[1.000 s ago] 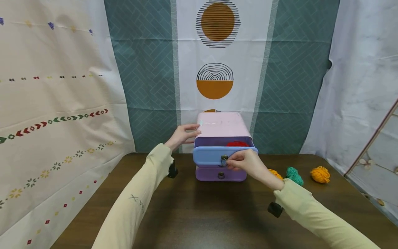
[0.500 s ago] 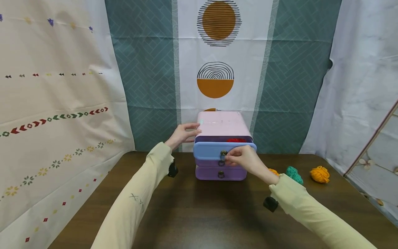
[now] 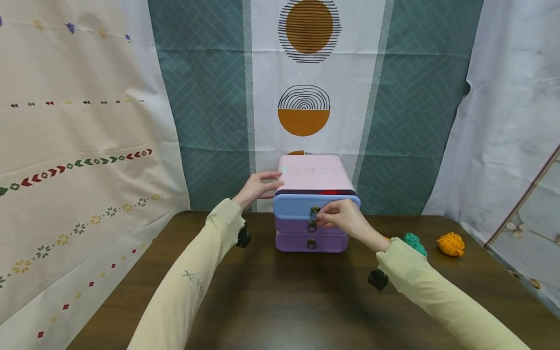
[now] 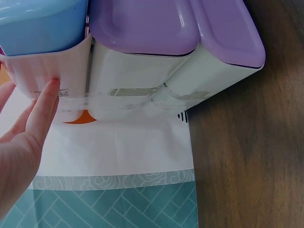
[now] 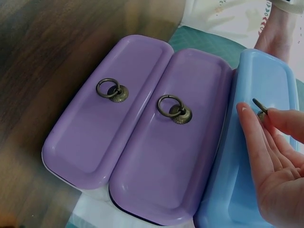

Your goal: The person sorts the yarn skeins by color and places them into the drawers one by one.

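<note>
A small stack of drawers stands on the table, with a pink top casing (image 3: 312, 172), a blue top drawer (image 3: 292, 208) and two purple drawers (image 3: 290, 243) below. The blue drawer sits slightly out, and a strip of something red (image 3: 329, 192) shows through the gap above its front. My right hand (image 3: 350, 218) pinches the brass ring pull (image 5: 259, 105) of that drawer between thumb and fingers. With straight fingers, my left hand (image 3: 258, 187) rests on the left side and top edge of the pink casing, its fingertips touching the wall in the left wrist view.
Right of the drawers lie a green yarn ball (image 3: 414, 243) and an orange yarn ball (image 3: 451, 244); more orange yarn is mostly hidden behind my right wrist. Ring pulls (image 5: 170, 106) hang on both purple drawers. Patterned cloths (image 3: 210, 121) hang behind and beside the brown table (image 3: 280, 301).
The blue drawer has slid back into the casing with my right hand on its ring, narrowing the gap above the red thing. My left hand has stayed on the casing.
</note>
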The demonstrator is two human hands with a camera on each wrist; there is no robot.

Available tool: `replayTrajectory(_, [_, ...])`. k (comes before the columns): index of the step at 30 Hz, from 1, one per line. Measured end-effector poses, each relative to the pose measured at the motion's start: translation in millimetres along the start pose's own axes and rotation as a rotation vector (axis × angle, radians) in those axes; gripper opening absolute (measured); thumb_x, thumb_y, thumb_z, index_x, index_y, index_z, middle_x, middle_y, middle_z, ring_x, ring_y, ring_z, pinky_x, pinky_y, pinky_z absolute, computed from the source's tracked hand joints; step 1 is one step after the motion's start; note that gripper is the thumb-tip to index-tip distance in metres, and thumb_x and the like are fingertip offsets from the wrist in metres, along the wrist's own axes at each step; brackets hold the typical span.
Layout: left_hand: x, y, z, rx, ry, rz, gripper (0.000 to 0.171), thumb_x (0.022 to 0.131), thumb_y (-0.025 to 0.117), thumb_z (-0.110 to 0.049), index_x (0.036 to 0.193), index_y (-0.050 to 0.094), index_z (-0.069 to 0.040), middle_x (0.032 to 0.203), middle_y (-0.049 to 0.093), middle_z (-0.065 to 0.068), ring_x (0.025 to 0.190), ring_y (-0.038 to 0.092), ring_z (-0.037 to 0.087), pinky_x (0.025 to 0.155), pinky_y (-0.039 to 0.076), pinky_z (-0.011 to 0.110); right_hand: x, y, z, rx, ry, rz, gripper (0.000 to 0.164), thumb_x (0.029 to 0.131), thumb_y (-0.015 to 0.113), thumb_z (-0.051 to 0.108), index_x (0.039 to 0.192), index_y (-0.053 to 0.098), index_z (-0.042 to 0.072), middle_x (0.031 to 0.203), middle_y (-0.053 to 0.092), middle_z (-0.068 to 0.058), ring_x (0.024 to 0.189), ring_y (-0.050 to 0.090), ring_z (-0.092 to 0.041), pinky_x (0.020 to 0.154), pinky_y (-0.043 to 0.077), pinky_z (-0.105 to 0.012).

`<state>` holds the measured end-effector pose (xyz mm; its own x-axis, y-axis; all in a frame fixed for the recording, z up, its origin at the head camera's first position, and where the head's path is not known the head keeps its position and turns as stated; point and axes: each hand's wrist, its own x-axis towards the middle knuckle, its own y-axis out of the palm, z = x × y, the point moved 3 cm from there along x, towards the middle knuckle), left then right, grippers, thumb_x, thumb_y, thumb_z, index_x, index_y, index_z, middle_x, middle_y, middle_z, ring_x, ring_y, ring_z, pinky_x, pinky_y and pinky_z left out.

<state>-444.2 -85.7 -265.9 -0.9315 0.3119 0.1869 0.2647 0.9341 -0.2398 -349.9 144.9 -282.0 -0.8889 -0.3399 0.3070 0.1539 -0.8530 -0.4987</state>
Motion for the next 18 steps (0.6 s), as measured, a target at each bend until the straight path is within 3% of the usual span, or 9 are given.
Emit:
replayTrajectory(7, [0.8, -0.7, -0.4, 0.013, -0.003, 0.012, 0.051, 0.082, 0.069, -0.023, 0.128, 0.052, -0.008, 0.128, 0.047, 0.009, 0.106, 0.052, 0.023, 0.08, 0.048, 0.036, 3.5, -1.8, 0.3, 0.004, 0.025, 0.012, 0.013, 0.085, 0.063, 0.004, 0.087, 0.066, -0.009, 0.08, 0.066, -0.014, 0.076, 0.062, -0.037, 0.067, 0.051, -0.045])
replayTrajectory(18, [2.2, -0.6, 1.3, 0.019, -0.005, -0.018, 0.049, 0.081, 0.07, -0.023, 0.125, 0.055, -0.009, 0.122, 0.051, 0.007, 0.1, 0.055, 0.018, 0.075, 0.05, 0.033, 6.4, -3.8, -2.4, -0.022, 0.016, 0.038, 0.013, 0.085, 0.063, 0.004, 0.087, 0.066, -0.008, 0.082, 0.066, -0.015, 0.075, 0.063, -0.036, 0.067, 0.051, -0.044])
